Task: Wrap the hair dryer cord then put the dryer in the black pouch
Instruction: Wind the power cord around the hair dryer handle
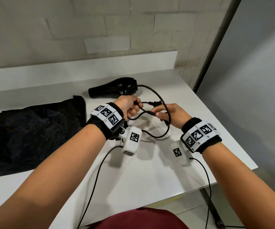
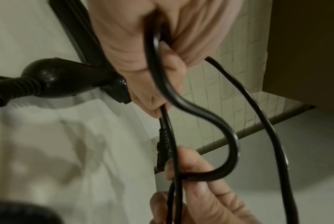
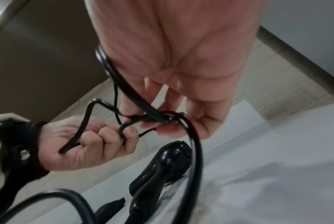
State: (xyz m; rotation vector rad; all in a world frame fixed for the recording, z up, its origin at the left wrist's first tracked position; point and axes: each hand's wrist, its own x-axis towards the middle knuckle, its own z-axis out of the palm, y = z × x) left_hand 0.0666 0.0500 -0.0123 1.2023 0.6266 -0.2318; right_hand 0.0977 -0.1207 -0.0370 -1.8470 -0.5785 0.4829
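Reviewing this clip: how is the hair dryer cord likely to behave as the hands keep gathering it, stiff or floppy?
Probably limp but springy: the cord sags in loose curves between the left hand and right hand, yet holds rounded loops rather than sharp folds. Its glossy surface may slip through a loose grip. Lifting it may tug the hair dryer lying on the table.

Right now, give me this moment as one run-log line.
step: wrapping cord | left hand: grips cord loops | right hand: pinches cord | dryer: on table | pouch: left of dryer, empty-looking
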